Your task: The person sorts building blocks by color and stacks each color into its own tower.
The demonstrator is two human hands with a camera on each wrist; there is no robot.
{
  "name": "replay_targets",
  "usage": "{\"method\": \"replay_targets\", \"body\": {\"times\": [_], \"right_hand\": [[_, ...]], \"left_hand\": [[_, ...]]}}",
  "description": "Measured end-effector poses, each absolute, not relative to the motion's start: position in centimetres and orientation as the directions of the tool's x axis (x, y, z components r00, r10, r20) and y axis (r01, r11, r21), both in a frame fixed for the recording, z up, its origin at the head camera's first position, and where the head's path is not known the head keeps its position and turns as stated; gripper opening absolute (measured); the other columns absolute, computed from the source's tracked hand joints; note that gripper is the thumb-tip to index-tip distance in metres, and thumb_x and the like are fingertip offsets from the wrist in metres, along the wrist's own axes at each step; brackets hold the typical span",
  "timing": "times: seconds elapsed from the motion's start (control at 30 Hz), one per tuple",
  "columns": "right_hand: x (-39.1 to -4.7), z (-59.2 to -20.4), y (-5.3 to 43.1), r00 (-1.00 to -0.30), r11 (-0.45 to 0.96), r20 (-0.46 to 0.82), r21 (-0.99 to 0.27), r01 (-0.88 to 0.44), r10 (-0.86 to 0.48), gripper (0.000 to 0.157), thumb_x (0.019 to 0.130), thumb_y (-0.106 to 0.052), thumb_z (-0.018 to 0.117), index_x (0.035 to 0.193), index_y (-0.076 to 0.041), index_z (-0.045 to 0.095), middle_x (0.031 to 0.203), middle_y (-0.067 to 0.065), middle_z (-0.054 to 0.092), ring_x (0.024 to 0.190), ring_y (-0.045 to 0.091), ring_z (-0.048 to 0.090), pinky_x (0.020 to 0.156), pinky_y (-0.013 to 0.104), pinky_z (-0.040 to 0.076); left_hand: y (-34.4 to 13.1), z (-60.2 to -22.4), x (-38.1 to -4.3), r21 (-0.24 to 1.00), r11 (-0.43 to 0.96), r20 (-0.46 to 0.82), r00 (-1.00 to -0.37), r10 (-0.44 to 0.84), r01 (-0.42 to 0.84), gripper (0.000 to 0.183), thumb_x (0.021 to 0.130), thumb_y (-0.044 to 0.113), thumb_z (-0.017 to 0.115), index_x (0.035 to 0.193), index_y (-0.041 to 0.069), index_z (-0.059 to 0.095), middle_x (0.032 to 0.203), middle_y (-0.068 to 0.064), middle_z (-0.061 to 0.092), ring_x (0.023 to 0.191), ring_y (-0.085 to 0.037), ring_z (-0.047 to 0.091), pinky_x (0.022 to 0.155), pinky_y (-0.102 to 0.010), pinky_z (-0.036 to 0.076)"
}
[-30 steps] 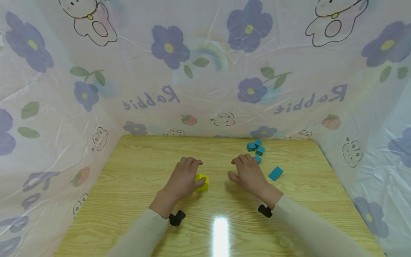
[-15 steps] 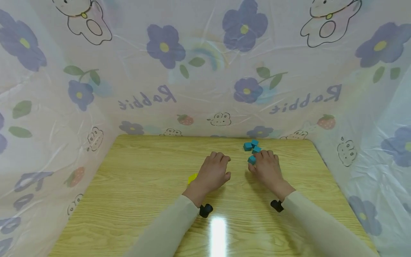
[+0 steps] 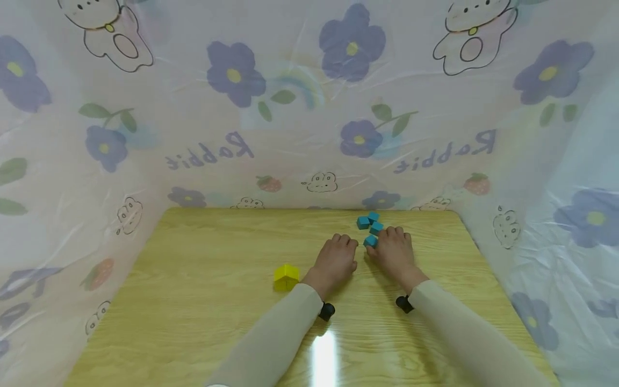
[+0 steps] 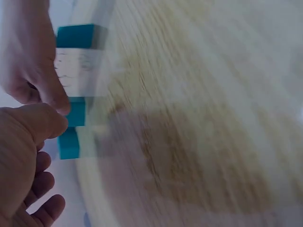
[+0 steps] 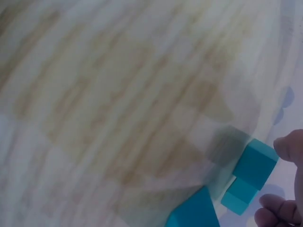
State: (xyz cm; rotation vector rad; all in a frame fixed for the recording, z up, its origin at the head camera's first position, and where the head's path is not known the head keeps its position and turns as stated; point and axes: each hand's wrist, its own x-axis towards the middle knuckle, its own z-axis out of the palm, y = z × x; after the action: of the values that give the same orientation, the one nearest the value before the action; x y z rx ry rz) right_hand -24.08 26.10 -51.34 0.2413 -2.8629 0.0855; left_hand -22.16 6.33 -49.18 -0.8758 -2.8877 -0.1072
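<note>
In the head view my right hand point(image 3: 395, 251) is over the blue blocks at right of centre. Its thumb side is beside the nearest blue cube point(image 3: 370, 242); I cannot tell whether they touch. My left hand point(image 3: 337, 263) reaches in from the left, a short gap away, fingers loosely bent and no object visible in them. In the right wrist view the right thumb and fingers point(image 5: 289, 145) stand apart beside a blue block point(image 5: 255, 164). Past the left thumb point(image 4: 49, 122) in the left wrist view, a blue block point(image 4: 76, 112) lies by the right hand's fingertips.
Behind the hands, more blue cubes point(image 3: 363, 222) cluster near the wooden table's point(image 3: 203, 258) far edge. Yellow blocks point(image 3: 286, 278) sit beside my left forearm. A patterned curtain point(image 3: 290, 118) encloses the back and sides.
My left hand has moved right, from over the yellow blocks toward the blue cubes. My right hand went right and forward, then stayed; it now hides the blue oblong block.
</note>
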Motion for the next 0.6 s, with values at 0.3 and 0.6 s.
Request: {"method": "replay_targets", "body": {"times": [0.3, 0.6], "right_hand": [[-24.2, -51.6, 25.8, -0.967, 0.989, 0.219, -0.04, -0.143, -0.131, 0.045, 0.089, -0.047, 0.064, 0.095, -0.002, 0.063, 0.092, 0.013, 0.057, 0.094, 0.036, 0.049, 0.09, 0.055, 0.037], [-23.9, -51.7, 26.1, -0.947, 0.978, 0.251, 0.0, -0.209, -0.203, 0.03, 0.091, -0.035, 0.061, 0.097, -0.005, 0.063, 0.097, 0.01, 0.059, 0.095, 0.032, 0.048, 0.087, 0.051, 0.039]], "left_hand": [[8.2, -50.3, -25.0, -0.031, 0.817, 0.128, -0.808, 0.575, 0.576, 0.042, 0.097, 0.029, 0.057, 0.136, 0.015, 0.05, 0.128, -0.001, 0.055, 0.118, -0.02, 0.05, 0.097, -0.037, 0.048], [10.2, -50.5, -25.9, -0.035, 0.805, 0.099, -0.8, 0.592, 0.592, 0.037, 0.102, 0.024, 0.049, 0.138, 0.018, 0.048, 0.126, 0.001, 0.057, 0.116, -0.02, 0.051, 0.095, -0.038, 0.048]]}}
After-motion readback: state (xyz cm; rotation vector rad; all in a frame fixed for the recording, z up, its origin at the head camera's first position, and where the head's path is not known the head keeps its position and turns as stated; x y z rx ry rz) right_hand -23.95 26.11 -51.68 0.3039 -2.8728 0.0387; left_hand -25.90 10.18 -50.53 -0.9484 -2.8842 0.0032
